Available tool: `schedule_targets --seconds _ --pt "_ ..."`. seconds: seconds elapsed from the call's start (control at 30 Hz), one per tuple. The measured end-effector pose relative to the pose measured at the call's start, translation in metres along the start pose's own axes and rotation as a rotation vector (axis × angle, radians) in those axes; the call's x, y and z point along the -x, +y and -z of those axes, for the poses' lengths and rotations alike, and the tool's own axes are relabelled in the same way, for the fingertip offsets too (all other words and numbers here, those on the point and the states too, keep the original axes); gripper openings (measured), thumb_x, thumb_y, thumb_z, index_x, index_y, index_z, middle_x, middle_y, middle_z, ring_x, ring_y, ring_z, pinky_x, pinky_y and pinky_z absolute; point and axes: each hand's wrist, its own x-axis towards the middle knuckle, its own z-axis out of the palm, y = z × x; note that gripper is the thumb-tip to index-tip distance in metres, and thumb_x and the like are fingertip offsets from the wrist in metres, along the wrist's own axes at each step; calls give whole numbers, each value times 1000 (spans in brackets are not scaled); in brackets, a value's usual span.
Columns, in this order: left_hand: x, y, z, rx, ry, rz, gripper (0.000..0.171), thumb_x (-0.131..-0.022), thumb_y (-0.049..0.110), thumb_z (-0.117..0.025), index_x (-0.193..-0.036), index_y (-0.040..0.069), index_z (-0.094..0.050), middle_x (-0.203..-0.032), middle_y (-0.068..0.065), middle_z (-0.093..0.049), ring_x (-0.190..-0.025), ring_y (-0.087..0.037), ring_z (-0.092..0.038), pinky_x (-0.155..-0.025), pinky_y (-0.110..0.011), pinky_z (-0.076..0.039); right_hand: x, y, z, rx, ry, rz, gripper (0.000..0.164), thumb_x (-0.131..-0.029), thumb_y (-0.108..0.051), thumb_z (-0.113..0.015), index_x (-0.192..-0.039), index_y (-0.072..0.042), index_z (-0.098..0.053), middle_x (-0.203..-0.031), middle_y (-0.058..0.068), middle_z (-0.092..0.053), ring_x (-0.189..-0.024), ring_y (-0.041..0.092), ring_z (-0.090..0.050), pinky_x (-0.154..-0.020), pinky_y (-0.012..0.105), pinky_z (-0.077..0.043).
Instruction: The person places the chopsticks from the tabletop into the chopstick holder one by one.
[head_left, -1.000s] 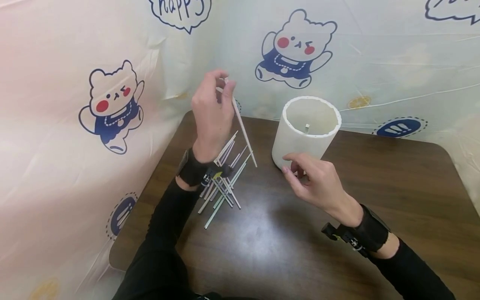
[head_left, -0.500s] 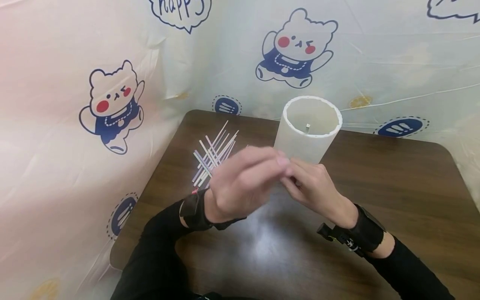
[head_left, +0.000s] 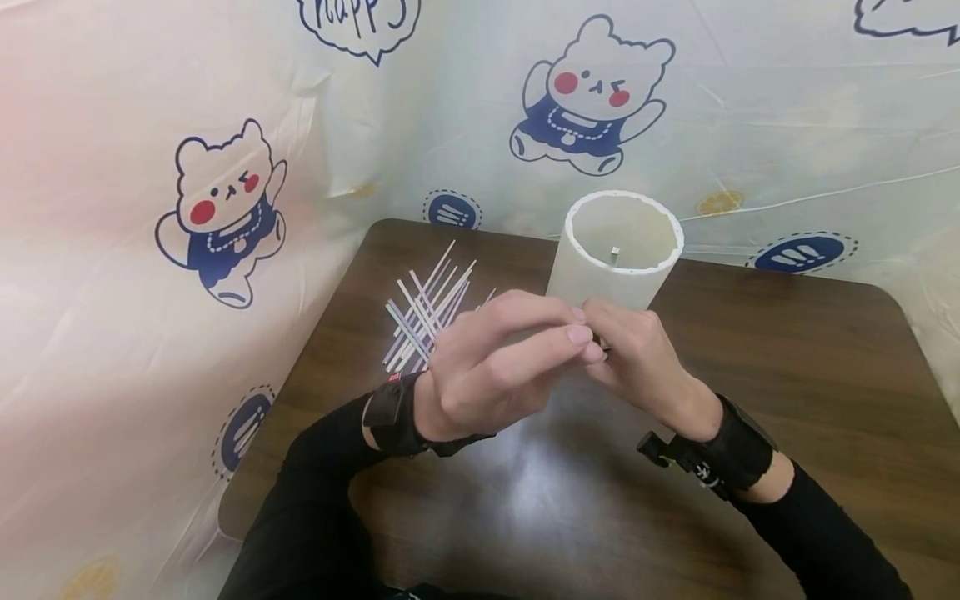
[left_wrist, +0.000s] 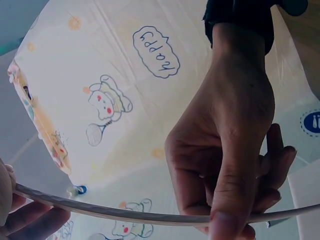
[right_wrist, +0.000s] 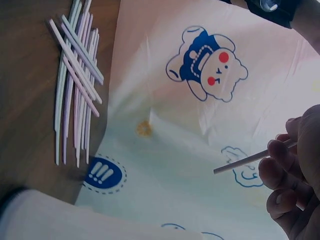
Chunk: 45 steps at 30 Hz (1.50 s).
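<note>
In front of the white cylinder point(head_left: 607, 292), both hands meet over the table in the head view. My left hand point(head_left: 502, 358) pinches one end of a thin pale stick point(left_wrist: 125, 214), at the left edge of the left wrist view. Farther along the same stick, my right hand point(head_left: 645, 350) holds it between thumb and fingers, and the stick runs past that hand. Most of the stick is hidden by the hands in the head view. A small stick end point(head_left: 615, 252) shows inside the open-topped cylinder.
Behind my left hand lies a loose criss-cross pile of thin white, lilac and greenish sticks point(head_left: 427, 308) on the brown wooden table point(head_left: 772, 375). A cloth printed with bears point(head_left: 465, 100) hangs around the left and back edges.
My left hand has brought the stick down and rightward from over the pile to meet my right hand, which now grips it too. The cylinder stays in place.
</note>
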Motion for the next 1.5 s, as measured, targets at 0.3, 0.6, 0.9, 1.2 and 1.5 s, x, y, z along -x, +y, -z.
schedule_targets --seconds 0.3,0.6,0.9,1.2,1.5 --pt "-20 -31 -16 4 47 80 29 -84 -6 -75 -106 -3 -56 -90 -20 -67 -83 -26 -67 -84 -25 -59 -37 25 19 95 32 -87 7 -90 -5 -61 -91 2 -63 -69 9 -58 -55 15 -47 -53 22 -35" --pt "-23 -63 -29 4 -27 166 19 -93 -2 -67 -110 -9 -59 -99 -22 -68 -96 -26 -68 -91 -23 -57 -52 48 35 118 4 -228 23 -89 -6 -74 -111 1 -71 -78 14 -71 -57 11 -47 -60 10 -35" --pt "-15 -70 -36 -1 -127 206 18 -99 3 -61 -114 -7 -60 -104 -20 -65 -98 -24 -66 -91 -20 -56 -44 56 33 111 -7 -243 9 -86 -6 -79 -92 -2 -75 -75 12 -67 -61 11 -43 -60 15 -32" --pt "-3 -71 -36 -48 -206 261 19 -99 9 -64 -113 -1 -67 -99 -13 -71 -92 -21 -64 -81 -21 -54 -33 61 31 176 -55 -236 18 -85 -7 -80 -102 -1 -78 -85 14 -68 -62 19 -50 -62 14 -30" --pt "11 -79 -39 -111 -236 222 11 -97 11 -67 -104 3 -69 -93 -9 -74 -92 -22 -63 -86 -23 -53 -29 61 28 206 -49 -231 22 -84 -9 -82 -105 -3 -79 -78 15 -53 -68 19 -42 -63 22 -24"
